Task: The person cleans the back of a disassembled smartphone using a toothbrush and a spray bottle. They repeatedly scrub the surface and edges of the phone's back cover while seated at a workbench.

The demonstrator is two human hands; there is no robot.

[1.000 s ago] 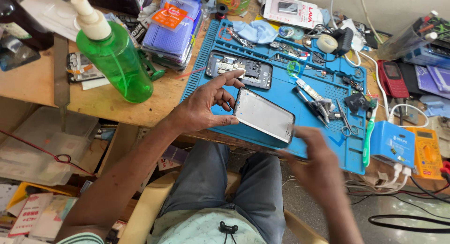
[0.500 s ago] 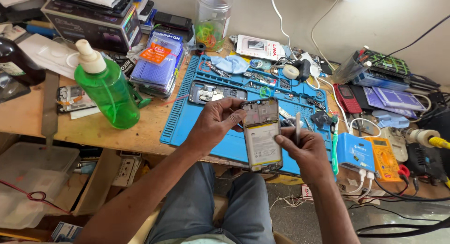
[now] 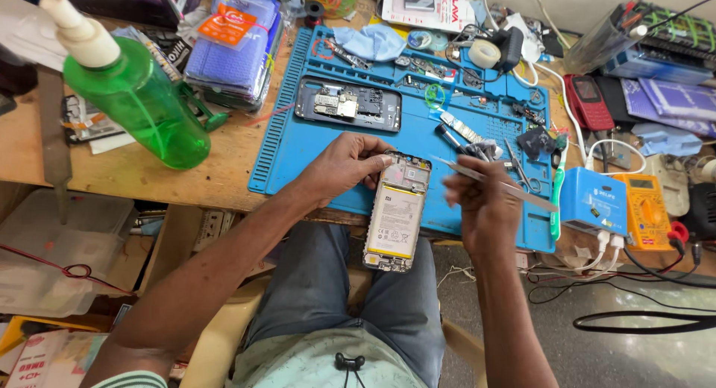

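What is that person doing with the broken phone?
A person sitting at a cluttered workbench holds an opened phone in the left hand, with its back cover off so the battery shows. The right hand holds thin metal tweezers, their tip close to the top of the phone. On the blue work mat behind lies another opened phone body, along with small tools and parts. A green squeeze bottle stands on the wooden table to the left.

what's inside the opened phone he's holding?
The opened phone, held by the left hand, shows a pale battery filling its middle and boards at top and bottom. What lies under the battery is covered.
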